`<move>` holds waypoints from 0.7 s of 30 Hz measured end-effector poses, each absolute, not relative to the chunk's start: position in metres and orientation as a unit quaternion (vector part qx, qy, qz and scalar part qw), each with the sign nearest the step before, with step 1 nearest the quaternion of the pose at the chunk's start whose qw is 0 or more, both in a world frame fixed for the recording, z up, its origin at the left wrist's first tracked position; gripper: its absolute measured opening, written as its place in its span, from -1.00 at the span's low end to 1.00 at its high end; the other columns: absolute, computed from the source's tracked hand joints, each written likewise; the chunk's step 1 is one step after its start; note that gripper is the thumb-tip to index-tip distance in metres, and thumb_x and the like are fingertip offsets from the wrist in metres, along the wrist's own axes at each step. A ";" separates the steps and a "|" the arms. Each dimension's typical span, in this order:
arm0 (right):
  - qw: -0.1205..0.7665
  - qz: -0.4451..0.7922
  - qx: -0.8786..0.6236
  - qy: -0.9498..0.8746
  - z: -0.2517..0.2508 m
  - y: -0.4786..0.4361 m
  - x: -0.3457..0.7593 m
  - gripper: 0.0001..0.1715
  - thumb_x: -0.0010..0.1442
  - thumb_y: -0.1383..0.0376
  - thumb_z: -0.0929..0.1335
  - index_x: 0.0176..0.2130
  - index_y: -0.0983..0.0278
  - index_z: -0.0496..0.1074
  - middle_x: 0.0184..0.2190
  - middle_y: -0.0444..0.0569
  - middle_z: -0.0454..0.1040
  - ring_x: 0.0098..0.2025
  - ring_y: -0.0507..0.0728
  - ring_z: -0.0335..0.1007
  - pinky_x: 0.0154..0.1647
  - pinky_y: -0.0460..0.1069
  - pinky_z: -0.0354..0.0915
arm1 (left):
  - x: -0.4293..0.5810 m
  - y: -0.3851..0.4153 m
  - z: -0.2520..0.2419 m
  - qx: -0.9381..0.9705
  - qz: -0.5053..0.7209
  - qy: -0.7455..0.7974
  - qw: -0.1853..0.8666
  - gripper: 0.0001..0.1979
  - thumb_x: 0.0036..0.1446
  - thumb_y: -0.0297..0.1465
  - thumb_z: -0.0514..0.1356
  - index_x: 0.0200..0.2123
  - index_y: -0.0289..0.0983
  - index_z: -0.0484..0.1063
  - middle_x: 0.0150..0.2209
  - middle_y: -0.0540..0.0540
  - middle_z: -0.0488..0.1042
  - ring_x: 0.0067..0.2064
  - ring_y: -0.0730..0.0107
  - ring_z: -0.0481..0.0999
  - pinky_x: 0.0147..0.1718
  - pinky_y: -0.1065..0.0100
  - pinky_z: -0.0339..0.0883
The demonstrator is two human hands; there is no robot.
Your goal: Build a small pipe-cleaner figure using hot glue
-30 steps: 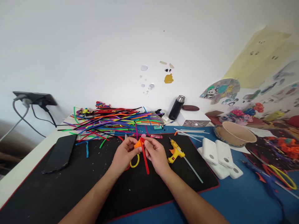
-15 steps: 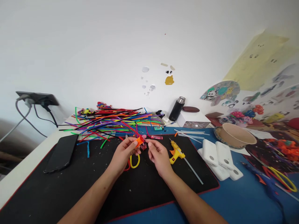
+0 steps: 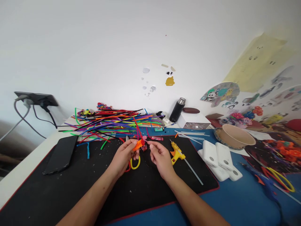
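My left hand [image 3: 123, 158] is closed on an orange bundle of pipe cleaners [image 3: 138, 145], pinched between thumb and fingers. From its end a thin red pipe cleaner [image 3: 138, 128] sticks up and away. A pink curl [image 3: 145, 137] shows at the tip of the bundle. Close by on the right, my right hand [image 3: 162, 158] is pinched at the end of a thin pinkish strand [image 3: 148, 142] by the curl; the fingers partly cover it. Scissors [image 3: 135, 163] with yellow and red handles lie behind and below my left hand. To the right rests a yellow glue gun [image 3: 176, 153].
Many coloured pipe cleaners [image 3: 113, 122] are heaped at the back. A phone [image 3: 61, 155] lies on the left of the black mat [image 3: 77, 191]. White devices [image 3: 210, 153], a bowl [image 3: 238, 138] and a blue tool [image 3: 265, 185] are on the right. A black flask [image 3: 177, 110] stands by the wall.
The red pipe cleaner on the bundle has swung from leaning left to more upright. Both hands keep their pinch in nearly the same place. The view has shifted slightly.
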State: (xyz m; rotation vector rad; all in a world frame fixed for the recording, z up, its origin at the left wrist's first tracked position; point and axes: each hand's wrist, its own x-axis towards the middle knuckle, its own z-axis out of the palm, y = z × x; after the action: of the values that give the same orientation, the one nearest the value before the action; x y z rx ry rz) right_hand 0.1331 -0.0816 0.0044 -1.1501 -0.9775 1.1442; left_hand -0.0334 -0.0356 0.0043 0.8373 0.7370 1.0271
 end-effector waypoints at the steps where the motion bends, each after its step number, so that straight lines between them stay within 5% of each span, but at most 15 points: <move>1: 0.584 0.486 -0.493 -0.424 0.005 -0.082 0.133 -0.41 0.22 -0.08 0.46 -0.01 0.34 0.57 -0.68 -0.28 0.23 -0.65 -0.04 0.00 -0.64 -0.12 -0.08 | -0.033 -0.036 0.004 0.380 0.462 0.337 0.727 -0.58 0.07 -0.08 0.43 -0.22 -0.28 0.48 -0.53 0.04 0.47 -0.55 0.47 0.42 -0.54 0.42 0.21; 15: 0.564 0.449 -0.486 -0.493 0.008 -0.084 0.124 -0.55 0.30 -0.01 0.41 -0.06 0.28 0.58 -0.67 -0.26 0.26 -0.64 -0.01 0.09 -0.60 -0.09 0.03 | -0.032 -0.038 0.006 0.391 0.418 0.323 0.753 -0.51 0.08 0.01 0.40 -0.16 -0.23 0.40 -0.52 0.07 0.43 -0.52 0.42 0.41 -0.50 0.40 0.16; 21: 0.554 0.460 -0.480 -0.500 0.004 -0.085 0.123 -0.53 0.30 0.03 0.40 0.03 0.30 0.57 -0.66 -0.26 0.29 -0.63 0.00 0.11 -0.58 -0.08 0.06 | -0.034 -0.037 0.002 0.376 0.416 0.258 0.787 -0.68 0.18 -0.23 0.38 -0.10 -0.27 0.45 -0.42 0.01 0.43 -0.43 0.44 0.40 -0.44 0.39 0.17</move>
State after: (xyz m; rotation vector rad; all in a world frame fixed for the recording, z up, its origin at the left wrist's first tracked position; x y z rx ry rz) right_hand 0.1233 -0.0854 0.0041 -1.1350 -1.1826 1.0878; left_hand -0.0343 -0.0372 0.0022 0.8099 0.5568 0.8973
